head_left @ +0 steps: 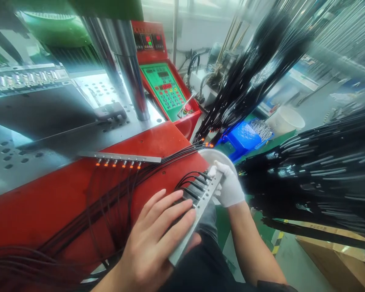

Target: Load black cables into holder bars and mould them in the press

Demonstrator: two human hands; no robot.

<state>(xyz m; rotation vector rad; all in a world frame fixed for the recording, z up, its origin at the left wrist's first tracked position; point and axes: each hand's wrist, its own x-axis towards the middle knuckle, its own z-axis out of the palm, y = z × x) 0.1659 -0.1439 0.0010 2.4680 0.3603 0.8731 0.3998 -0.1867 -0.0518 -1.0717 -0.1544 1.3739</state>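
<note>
Your view is bright, palest and haziest toward the upper right. Glare streaks the steel post (130,73) and whitens the metal plate (153,115) around its foot. Toward the edge, black cables (307,182) smear outward; your gloved right hand (231,186) looks sharper.

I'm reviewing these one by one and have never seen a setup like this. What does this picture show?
No robot here: a person works by hand, seen by a head-worn camera looking forward and down. The gloved right hand grips the far end of a holed metal bar with black cables along one side; the bare left hand holds the nearer part. On the red bench lies a second bar, with orange-tipped cable ends along its edge. Behind are a metal column and a red control box.
</note>
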